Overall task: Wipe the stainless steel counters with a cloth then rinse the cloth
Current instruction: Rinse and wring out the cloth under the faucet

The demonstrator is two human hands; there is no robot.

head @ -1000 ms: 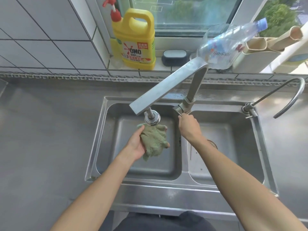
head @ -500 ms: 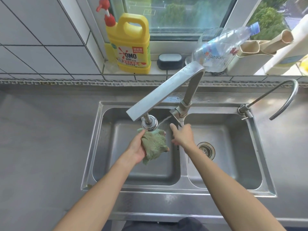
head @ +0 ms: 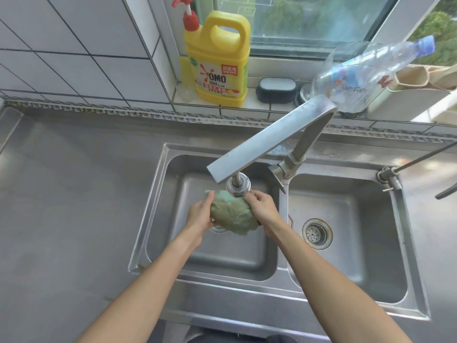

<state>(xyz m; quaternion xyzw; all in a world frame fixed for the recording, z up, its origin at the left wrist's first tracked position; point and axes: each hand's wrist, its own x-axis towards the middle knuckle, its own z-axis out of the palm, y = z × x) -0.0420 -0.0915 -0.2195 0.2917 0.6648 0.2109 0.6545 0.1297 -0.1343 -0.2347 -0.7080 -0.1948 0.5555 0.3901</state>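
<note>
Just under the faucet head (head: 238, 186), the left hand (head: 199, 215) and right hand (head: 262, 208) grip the green cloth (head: 232, 216) between them.

Both bare forearms are being stretched forward and inward, converging on the cloth (head: 233, 217). The left hand (head: 200, 214) is being held against the cloth's left side, thumb raised along its upper edge, fingers wrapped beneath. The right hand (head: 262, 206) is being pressed to the cloth's right side, fingers curled over its top. The cloth is being gripped between both hands.
</note>
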